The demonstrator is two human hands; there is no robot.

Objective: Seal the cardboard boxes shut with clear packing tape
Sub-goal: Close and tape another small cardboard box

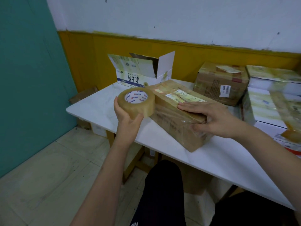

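Left hand: gripping the tape roll beside the box.
Right hand: pressing flat on the brown box.

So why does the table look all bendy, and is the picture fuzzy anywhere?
Head view: the wide lens bows the white table edge and the walls; the tape roll in the left hand is fairly sharp; the boxes at the right are smeared; soft, even light, with glare only on the tape film by the right hand.

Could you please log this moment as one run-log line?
left hand: grips clear packing tape roll | right hand: presses flat on long brown cardboard box | box: on white table
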